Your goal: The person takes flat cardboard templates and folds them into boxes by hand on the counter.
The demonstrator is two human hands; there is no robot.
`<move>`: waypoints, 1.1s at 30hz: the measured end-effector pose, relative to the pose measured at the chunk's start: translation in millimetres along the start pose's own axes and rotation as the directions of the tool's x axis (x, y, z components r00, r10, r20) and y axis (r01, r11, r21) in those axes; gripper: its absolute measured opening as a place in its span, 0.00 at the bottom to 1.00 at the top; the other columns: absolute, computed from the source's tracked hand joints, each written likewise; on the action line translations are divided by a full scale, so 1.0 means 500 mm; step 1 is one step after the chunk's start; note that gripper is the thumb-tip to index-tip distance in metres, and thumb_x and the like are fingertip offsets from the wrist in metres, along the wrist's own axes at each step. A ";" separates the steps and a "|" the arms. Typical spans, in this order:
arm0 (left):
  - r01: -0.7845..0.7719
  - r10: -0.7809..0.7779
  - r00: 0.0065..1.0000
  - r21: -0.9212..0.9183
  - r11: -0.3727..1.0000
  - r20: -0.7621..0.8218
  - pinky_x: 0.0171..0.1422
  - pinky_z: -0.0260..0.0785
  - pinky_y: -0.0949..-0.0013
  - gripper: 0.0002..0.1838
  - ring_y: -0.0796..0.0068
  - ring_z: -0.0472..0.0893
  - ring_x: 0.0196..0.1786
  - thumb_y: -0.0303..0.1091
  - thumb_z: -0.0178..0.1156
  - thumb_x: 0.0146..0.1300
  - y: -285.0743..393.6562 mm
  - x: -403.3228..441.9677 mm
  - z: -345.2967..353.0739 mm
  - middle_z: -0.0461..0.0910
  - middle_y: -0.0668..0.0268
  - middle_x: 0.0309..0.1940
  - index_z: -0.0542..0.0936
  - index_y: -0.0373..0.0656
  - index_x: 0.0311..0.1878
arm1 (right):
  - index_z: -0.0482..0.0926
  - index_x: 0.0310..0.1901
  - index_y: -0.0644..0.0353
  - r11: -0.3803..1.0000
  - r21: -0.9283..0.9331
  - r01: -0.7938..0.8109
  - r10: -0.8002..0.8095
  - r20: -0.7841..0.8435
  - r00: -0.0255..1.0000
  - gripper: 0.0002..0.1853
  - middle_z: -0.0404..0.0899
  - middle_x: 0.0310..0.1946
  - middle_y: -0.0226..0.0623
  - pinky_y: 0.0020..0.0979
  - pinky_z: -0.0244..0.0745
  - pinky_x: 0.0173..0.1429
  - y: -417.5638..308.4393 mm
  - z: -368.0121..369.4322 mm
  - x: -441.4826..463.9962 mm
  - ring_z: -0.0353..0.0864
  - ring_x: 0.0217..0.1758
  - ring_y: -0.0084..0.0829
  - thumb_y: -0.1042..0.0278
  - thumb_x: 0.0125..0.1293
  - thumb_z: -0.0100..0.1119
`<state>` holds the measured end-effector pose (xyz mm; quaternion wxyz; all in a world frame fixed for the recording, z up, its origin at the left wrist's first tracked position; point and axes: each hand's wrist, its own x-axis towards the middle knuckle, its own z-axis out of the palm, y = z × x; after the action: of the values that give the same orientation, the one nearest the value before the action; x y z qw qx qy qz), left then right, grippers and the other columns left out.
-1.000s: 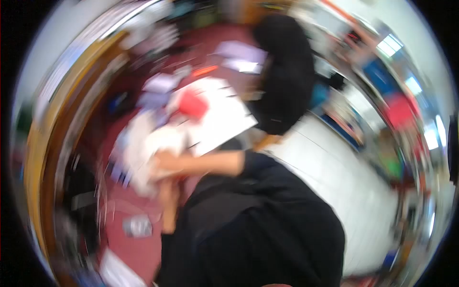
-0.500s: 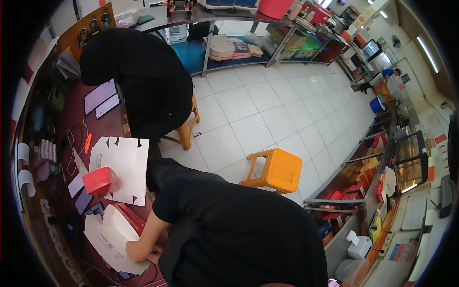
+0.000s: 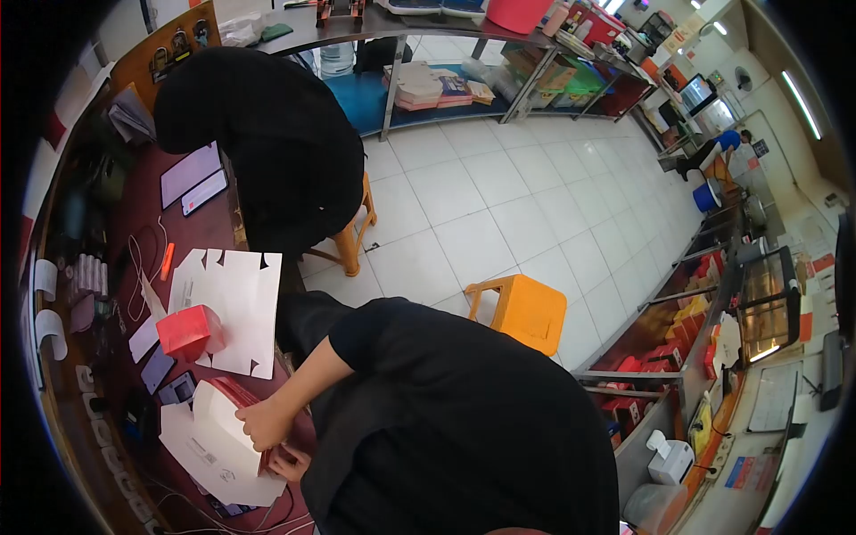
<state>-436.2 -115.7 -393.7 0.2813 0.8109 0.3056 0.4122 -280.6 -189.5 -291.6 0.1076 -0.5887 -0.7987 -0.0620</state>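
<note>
My right hand, at the end of the upper bare forearm, has its fingers curled on the red-edged side of a white-and-red cardboard piece. Just below it, my left hand pinches the lower part of the same edge. The cardboard is partly folded and rests on the dark red desk. Above it lies a flat white cardboard sheet with notched edges, and a red box stands over its left part.
A person in black sits at the desk's far part. Phones, a tablet, an orange marker and cables lie on the desk. A yellow stool stands on the tiled floor. Another person bends at the far right.
My right hand has moved up along the cardboard's edge, with its forearm now raised. More of my left hand shows. The far person in blue has shifted.
</note>
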 end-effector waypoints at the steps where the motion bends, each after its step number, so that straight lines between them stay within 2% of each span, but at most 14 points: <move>1: 0.007 -0.007 1.000 0.000 1.000 0.003 0.36 0.71 0.68 0.07 0.64 0.78 0.35 0.31 0.62 0.61 0.000 -0.004 -0.002 0.79 0.59 0.36 0.79 0.39 0.39 | 0.81 0.34 0.47 1.000 0.000 0.008 -0.008 -0.014 1.000 0.11 0.82 0.27 0.22 0.44 0.63 0.46 -0.003 0.003 0.005 0.81 0.37 0.29 0.52 0.61 0.55; 10: 0.038 -0.038 0.999 -0.062 0.997 0.001 0.34 0.70 0.69 0.07 0.66 0.78 0.33 0.30 0.62 0.61 -0.005 -0.018 0.001 0.78 0.60 0.34 0.78 0.38 0.38 | 0.80 0.30 0.48 0.997 0.001 -0.074 0.074 -0.083 0.994 0.08 0.80 0.26 0.20 0.42 0.62 0.47 -0.017 0.036 0.011 0.79 0.37 0.26 0.57 0.58 0.55; 19: 0.099 -0.110 0.993 -0.234 0.967 -0.033 0.32 0.70 0.71 0.07 0.68 0.77 0.31 0.30 0.62 0.61 -0.021 -0.041 0.009 0.78 0.60 0.33 0.78 0.37 0.36 | 0.78 0.30 0.47 0.995 0.032 -0.096 0.099 -0.088 0.991 0.09 0.78 0.24 0.22 0.41 0.61 0.46 -0.022 0.051 0.001 0.77 0.37 0.28 0.54 0.57 0.54; 21: 0.107 -0.122 0.992 -0.295 0.950 -0.033 0.31 0.69 0.71 0.07 0.68 0.77 0.30 0.30 0.62 0.61 -0.032 -0.055 0.015 0.78 0.60 0.32 0.78 0.37 0.36 | 0.78 0.31 0.49 0.991 0.101 -0.087 0.093 -0.063 0.994 0.13 0.77 0.23 0.22 0.40 0.61 0.47 -0.020 0.052 -0.002 0.77 0.39 0.28 0.50 0.58 0.52; 23: -0.007 -0.015 0.996 -0.249 0.969 -0.085 0.30 0.67 0.73 0.07 0.70 0.74 0.28 0.29 0.63 0.60 -0.001 -0.046 0.011 0.76 0.62 0.32 0.77 0.37 0.35 | 0.79 0.38 0.50 0.984 0.149 -0.096 0.077 0.131 0.988 0.15 0.79 0.32 0.28 0.41 0.61 0.48 -0.018 0.028 -0.003 0.76 0.43 0.30 0.48 0.59 0.53; 24: -0.099 0.074 0.990 -0.210 0.973 -0.124 0.28 0.65 0.74 0.07 0.72 0.72 0.26 0.28 0.64 0.59 0.036 -0.031 0.008 0.75 0.63 0.31 0.76 0.37 0.35 | 0.79 0.41 0.50 0.977 0.203 -0.071 0.096 -0.120 0.988 0.17 0.77 0.38 0.32 0.42 0.62 0.49 -0.014 0.018 -0.015 0.75 0.45 0.32 0.48 0.59 0.55; 25: -0.106 0.104 0.994 -0.106 0.989 -0.030 0.27 0.65 0.73 0.07 0.72 0.72 0.26 0.27 0.65 0.58 0.051 -0.024 -0.010 0.75 0.63 0.31 0.76 0.37 0.35 | 0.80 0.45 0.50 0.965 0.259 -0.035 0.128 -0.353 0.927 0.19 0.76 0.44 0.36 0.43 0.62 0.50 0.003 0.006 -0.028 0.74 0.47 0.34 0.48 0.58 0.57; 27: -0.083 0.074 0.991 0.078 0.993 0.108 0.27 0.67 0.70 0.07 0.70 0.74 0.28 0.25 0.67 0.56 0.062 -0.020 -0.032 0.75 0.63 0.29 0.77 0.39 0.35 | 0.79 0.50 0.53 0.889 0.412 -0.203 0.425 -0.573 0.700 0.22 0.73 0.48 0.41 0.45 0.64 0.54 0.072 -0.034 -0.028 0.72 0.48 0.44 0.57 0.52 0.64; 28: -0.059 0.052 0.994 0.072 0.996 0.094 0.31 0.67 0.68 0.08 0.67 0.74 0.28 0.26 0.68 0.54 0.066 -0.017 -0.036 0.74 0.63 0.30 0.77 0.40 0.34 | 0.78 0.48 0.56 0.875 0.358 -0.326 0.484 -0.638 0.599 0.19 0.74 0.46 0.44 0.46 0.65 0.55 0.151 -0.041 -0.031 0.71 0.50 0.48 0.63 0.53 0.64; 29: -0.041 0.036 0.996 0.065 0.997 0.083 0.34 0.68 0.66 0.09 0.65 0.73 0.28 0.28 0.69 0.53 0.079 -0.013 -0.041 0.73 0.63 0.31 0.77 0.41 0.33 | 0.78 0.45 0.58 0.848 0.438 -0.297 0.529 -0.686 0.499 0.16 0.75 0.44 0.46 0.46 0.66 0.55 0.216 -0.085 -0.052 0.70 0.51 0.47 0.66 0.54 0.62; 30: -0.096 0.092 0.995 0.106 0.990 0.043 0.34 0.68 0.65 0.10 0.64 0.73 0.29 0.28 0.70 0.52 0.096 -0.004 -0.046 0.72 0.62 0.32 0.77 0.41 0.33 | 0.77 0.46 0.58 0.679 0.490 -0.547 0.711 -0.624 0.323 0.15 0.74 0.44 0.47 0.45 0.66 0.55 0.264 -0.116 -0.050 0.69 0.52 0.46 0.67 0.56 0.60; 31: -0.151 0.151 0.989 0.148 0.977 0.013 0.34 0.68 0.65 0.10 0.64 0.73 0.30 0.28 0.70 0.52 0.120 0.009 -0.057 0.71 0.61 0.33 0.77 0.41 0.33 | 0.76 0.49 0.60 0.687 0.458 -0.564 0.678 -0.683 0.271 0.17 0.74 0.45 0.46 0.44 0.65 0.55 0.311 -0.163 -0.056 0.69 0.52 0.44 0.67 0.57 0.59; 32: -0.206 0.214 0.977 0.187 0.960 -0.020 0.35 0.68 0.64 0.10 0.63 0.73 0.31 0.29 0.70 0.51 0.134 0.022 -0.058 0.71 0.60 0.34 0.77 0.41 0.33 | 0.74 0.52 0.61 0.677 0.345 -0.650 0.662 -0.672 0.332 0.25 0.76 0.46 0.50 0.45 0.68 0.55 0.342 -0.204 -0.058 0.72 0.53 0.47 0.60 0.53 0.65; 33: -0.191 0.197 0.980 0.212 0.959 -0.009 0.35 0.68 0.64 0.11 0.63 0.73 0.32 0.29 0.71 0.51 0.136 0.027 -0.059 0.70 0.59 0.35 0.77 0.41 0.34 | 0.74 0.52 0.61 0.624 0.374 -0.686 0.767 -0.460 0.447 0.28 0.76 0.47 0.50 0.45 0.69 0.54 0.374 -0.205 -0.052 0.73 0.52 0.49 0.57 0.50 0.67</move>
<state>-436.6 -144.3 -324.3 0.1478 0.8559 0.2708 0.4151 -84.8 -181.0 -203.7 0.4003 -0.8154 -0.3963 -0.1331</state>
